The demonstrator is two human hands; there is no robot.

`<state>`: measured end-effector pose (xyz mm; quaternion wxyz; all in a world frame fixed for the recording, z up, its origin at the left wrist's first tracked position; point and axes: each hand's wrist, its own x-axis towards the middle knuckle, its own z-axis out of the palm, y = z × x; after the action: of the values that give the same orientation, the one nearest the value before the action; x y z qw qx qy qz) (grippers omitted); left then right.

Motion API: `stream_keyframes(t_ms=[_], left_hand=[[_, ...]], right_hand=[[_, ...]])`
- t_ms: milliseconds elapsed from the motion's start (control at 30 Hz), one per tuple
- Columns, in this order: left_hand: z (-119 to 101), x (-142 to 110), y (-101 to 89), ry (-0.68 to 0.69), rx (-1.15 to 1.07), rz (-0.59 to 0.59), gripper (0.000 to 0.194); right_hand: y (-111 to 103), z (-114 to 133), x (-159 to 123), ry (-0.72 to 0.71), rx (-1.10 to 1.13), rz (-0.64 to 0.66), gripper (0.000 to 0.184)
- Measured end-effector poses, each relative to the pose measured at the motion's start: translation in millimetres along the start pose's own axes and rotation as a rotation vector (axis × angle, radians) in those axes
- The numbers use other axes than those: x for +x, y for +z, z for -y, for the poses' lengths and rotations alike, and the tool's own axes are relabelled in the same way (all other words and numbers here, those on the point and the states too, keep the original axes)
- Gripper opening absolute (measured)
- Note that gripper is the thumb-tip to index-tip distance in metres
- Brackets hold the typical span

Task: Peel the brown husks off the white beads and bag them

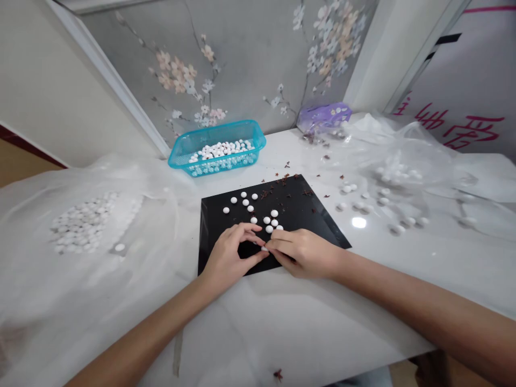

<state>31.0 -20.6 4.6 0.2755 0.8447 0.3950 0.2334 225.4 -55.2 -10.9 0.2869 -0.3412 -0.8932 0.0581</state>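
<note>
Over the near part of a black board [322,231], my left hand [231,247] pinches a small white bead-like piece [265,249] between thumb and fingertips. My right hand [300,251] meets it there, its fingertips closed at the right side of the same piece. Whether a smaller part sits between the right fingertips is hidden. More of these smooth, round white pieces [245,202] lie loose on the board beyond my hands, several of them clustered just past the fingertips. Small dark brown, twig-like bits [266,193] are scattered over the board's far side.
A turquoise plastic basket [177,156] with many white pieces stands at the back. On the left, clear plastic sheeting [133,279] bears a pile of white pieces [84,223]. A purple package [324,115] and clear plastic bags [427,145] lie at back right, with loose white pieces nearby.
</note>
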Motion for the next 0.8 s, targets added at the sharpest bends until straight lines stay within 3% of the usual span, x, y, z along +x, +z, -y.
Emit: stream_keyframes(t_ms=[333,533,667,800], left_hand=[[-1.7,-1.0,-1.8,0.06,0.088,-0.033,0.032],[1.5,-1.2,-1.6,0.078,0.119,-0.061,0.031],[2.1,0.1,-2.2,0.139,0.167,-0.077,0.019],[1.2,1.0,-3.0,0.21,0.231,-0.029,0.011]], right_hand=[[0.4,2.5,3.2,-0.042,-0.062,0.033,0.026],[-7.5,3.4,6.6,0.041,0.103,0.04,0.021],[-15.4,-8.2,7.2,0.131,0.212,-0.112,0.016],[-22.8,-38.9,3.8,0.37,0.027,-0.357,0.016]])
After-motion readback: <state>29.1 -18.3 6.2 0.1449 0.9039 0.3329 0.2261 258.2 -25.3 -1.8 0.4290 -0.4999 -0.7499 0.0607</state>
